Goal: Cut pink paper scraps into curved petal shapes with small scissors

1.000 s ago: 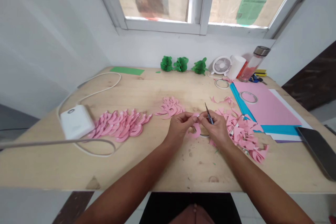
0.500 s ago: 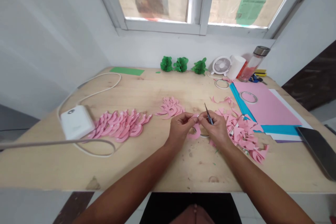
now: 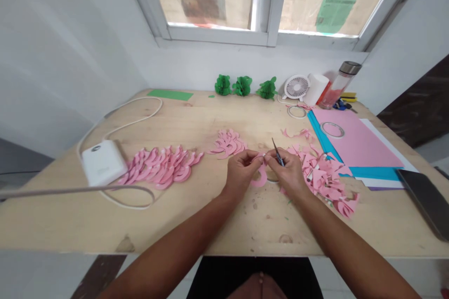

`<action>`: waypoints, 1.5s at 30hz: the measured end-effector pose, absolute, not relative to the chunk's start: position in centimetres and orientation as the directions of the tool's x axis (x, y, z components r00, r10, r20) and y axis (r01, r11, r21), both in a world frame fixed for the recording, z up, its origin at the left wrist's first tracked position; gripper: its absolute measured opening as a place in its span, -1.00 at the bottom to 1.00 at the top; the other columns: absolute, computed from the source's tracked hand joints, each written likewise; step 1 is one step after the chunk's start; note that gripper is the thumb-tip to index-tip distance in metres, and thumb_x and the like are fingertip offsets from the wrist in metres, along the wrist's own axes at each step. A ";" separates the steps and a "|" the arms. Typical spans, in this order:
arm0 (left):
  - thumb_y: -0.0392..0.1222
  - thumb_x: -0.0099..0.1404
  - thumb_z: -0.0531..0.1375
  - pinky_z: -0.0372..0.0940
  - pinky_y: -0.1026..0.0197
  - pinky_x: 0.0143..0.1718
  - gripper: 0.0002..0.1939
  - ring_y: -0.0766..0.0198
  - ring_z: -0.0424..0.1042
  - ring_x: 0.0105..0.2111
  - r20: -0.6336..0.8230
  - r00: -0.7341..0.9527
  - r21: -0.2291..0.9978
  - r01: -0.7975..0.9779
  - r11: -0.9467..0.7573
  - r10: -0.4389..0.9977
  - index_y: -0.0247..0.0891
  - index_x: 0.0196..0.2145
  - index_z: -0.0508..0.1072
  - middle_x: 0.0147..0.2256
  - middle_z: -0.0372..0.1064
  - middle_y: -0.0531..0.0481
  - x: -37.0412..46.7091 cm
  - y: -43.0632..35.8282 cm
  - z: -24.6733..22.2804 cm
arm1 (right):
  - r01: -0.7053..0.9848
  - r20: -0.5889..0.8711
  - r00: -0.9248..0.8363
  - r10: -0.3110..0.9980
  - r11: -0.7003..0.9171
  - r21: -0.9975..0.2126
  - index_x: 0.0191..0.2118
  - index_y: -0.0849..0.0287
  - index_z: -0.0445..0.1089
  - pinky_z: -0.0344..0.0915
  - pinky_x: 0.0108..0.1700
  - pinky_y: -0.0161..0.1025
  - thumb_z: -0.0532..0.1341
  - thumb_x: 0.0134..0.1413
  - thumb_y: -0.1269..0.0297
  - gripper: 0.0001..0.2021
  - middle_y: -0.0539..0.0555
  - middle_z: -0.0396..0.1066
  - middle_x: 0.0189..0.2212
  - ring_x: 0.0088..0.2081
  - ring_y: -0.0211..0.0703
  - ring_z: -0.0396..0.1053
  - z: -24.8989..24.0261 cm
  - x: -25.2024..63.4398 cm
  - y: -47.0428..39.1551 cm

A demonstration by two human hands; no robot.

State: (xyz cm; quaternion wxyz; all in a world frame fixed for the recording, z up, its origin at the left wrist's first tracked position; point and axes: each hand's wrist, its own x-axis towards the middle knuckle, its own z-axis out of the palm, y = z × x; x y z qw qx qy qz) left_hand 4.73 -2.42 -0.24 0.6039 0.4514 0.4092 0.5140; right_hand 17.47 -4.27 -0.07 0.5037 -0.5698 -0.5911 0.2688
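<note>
My left hand [image 3: 242,168] is closed, its thumb and forefinger pinching a curved pink paper cutout [image 3: 259,179] that hangs below the fingertips. My right hand [image 3: 289,170] meets it at the same spot, pinching the upper end of the cutout. Scissors [image 3: 278,153] with slim dark blades are also held in my right hand, their tips pointing away and their handles mostly hidden by the fingers. Partly covered by my hands, a round roll of tape [image 3: 272,178] seems to lie beneath. Just beyond my left hand is a small pile of curved pink cutouts [image 3: 228,143].
Overlapping pink cutouts [image 3: 164,166] lie left beside a white power bank [image 3: 103,163] with a looping cable. Pink scraps [image 3: 326,177], coloured sheets [image 3: 358,142] and a phone [image 3: 423,201] are right. Green paper balls [image 3: 242,86], a fan [image 3: 296,87] and a bottle [image 3: 339,85] stand behind.
Both hands stay almost in place. The scissors' tips have shifted very slightly left, and the lower loop of the pink cutout has turned a little, showing more of its curve.
</note>
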 end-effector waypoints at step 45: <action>-0.19 0.00 0.23 0.05 0.41 -0.72 -0.88 0.44 0.18 -0.68 0.082 0.089 0.995 -0.056 -0.078 0.993 -0.29 -0.57 0.41 -0.69 0.22 0.11 4.3 -1.9 -0.5 | 0.337 0.125 0.213 0.969 0.047 -0.940 -0.49 0.23 0.45 0.10 -0.51 -0.34 0.17 -0.05 0.17 -0.76 -0.04 0.29 -0.64 -0.55 -0.27 0.22 -0.7 17.7 -3.8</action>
